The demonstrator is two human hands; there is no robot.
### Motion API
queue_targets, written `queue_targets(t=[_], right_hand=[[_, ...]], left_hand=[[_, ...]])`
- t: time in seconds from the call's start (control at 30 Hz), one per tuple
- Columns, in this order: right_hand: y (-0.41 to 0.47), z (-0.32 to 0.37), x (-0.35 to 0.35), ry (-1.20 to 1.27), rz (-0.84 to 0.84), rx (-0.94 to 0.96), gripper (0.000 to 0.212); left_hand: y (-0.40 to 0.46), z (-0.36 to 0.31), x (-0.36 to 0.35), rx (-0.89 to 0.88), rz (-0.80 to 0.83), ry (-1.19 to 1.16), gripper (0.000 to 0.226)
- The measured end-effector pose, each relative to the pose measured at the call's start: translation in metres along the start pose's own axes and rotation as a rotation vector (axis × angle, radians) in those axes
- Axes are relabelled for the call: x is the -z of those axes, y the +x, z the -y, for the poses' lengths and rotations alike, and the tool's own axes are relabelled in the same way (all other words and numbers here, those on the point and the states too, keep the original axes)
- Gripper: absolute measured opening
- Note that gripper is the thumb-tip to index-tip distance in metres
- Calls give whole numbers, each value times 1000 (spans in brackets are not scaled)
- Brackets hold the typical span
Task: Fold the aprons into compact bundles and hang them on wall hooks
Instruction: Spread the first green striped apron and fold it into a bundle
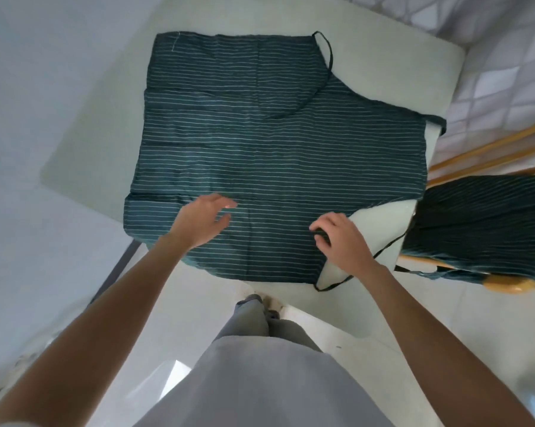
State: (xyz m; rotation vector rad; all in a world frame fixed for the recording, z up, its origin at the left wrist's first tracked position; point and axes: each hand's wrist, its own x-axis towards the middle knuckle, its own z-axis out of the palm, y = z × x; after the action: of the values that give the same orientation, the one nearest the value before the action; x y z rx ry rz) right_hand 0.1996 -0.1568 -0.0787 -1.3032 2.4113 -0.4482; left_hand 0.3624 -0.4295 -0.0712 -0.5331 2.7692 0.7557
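- Pinched between the curled fingers of my right hand point(341, 241) is a fold of the striped apron point(275, 143), close to the near right corner of the table point(414, 57); thumb and fingertips bunch the dark cloth just inside its right edge
- Left hand point(203, 220) hovers spread and relaxed over the apron's near left part, fingers loosely extended, gripping nothing; whether the palm touches the cloth I cannot tell
- the apron lies flat and unfolded across the white table, dark green with thin pale stripes running side to side; its near edge droops over the near edge of the table
- its neck strap point(324, 47) loops at the far right of the cloth, near the table's far edge; a thin tie string point(389, 248) trails from the near right side across the bare tabletop and off its edge
- a second striped apron point(482, 229) is draped over a wooden chair point(506, 285) just beside the table's right edge
- my grey trousers point(260, 322) show below, at the table's near edge
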Motion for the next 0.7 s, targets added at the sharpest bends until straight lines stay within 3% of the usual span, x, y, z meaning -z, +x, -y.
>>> queue_targets(t=[0.13, 0.33, 0.47, 0.6, 0.7], right_hand=[[60, -11, 42, 19, -123, 5, 20], [171, -30, 75, -58, -201, 2, 24], [246, -55, 74, -140, -117, -13, 39], [294, -89, 72, -259, 9, 15, 56], [306, -109, 76, -276, 56, 59, 42]], left_hand=[[48, -17, 15, 81, -147, -9, 36], [133, -24, 33, 97, -229, -55, 36], [203, -32, 34, 76, -173, -17, 42], [260, -34, 33, 34, 57, 68, 30], [278, -35, 45, -37, 42, 77, 18]])
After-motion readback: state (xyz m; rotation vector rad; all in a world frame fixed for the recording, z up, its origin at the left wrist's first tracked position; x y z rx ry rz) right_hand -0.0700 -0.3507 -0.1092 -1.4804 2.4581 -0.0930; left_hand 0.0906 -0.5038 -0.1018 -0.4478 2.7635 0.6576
